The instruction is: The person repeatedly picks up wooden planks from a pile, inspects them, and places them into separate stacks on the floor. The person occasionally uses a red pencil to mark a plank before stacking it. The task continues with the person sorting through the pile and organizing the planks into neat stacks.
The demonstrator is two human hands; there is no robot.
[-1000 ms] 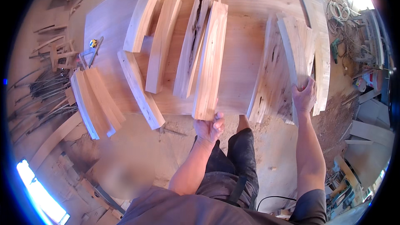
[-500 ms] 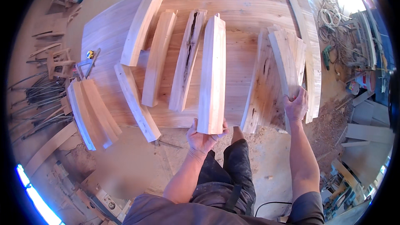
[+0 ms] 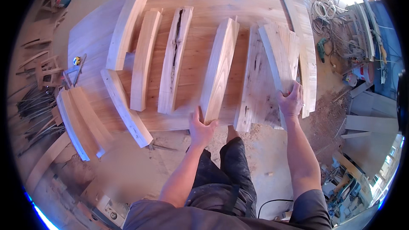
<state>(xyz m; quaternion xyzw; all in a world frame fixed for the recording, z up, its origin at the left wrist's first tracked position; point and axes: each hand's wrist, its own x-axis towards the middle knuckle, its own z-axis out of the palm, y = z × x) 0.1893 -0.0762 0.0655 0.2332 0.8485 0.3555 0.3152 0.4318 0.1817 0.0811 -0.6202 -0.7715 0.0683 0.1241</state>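
Note:
My left hand [image 3: 202, 129] is at the near end of a thick, pale wooden beam [image 3: 218, 70], its fingers along the left side and its thumb against the end. The beam lies slanted on a broad wooden panel [image 3: 191, 121], with a small tenon at its far end. To the right, my right hand [image 3: 292, 99] grips the near part of a wooden board [image 3: 279, 55], which lies tilted over wider, rougher boards [image 3: 257, 81]. Left of the beam, a cracked beam [image 3: 175, 59] with a dark split and a plain beam [image 3: 145, 59] lie side by side.
At the panel's left are a longer beam [image 3: 128, 30], an angled piece [image 3: 125, 106], stacked curved pieces [image 3: 83, 119] and a yellow tape measure [image 3: 76, 61]. A strip [image 3: 294, 12] runs along its right. A green drill [image 3: 321, 49], coiled cable [image 3: 326, 10] and offcuts lie on the floor.
The beam at my left hand has gone from raised and upright-facing to lying turned and slanted on the panel, nearer the right-hand boards. My right hand still holds its board. The view has shifted slightly.

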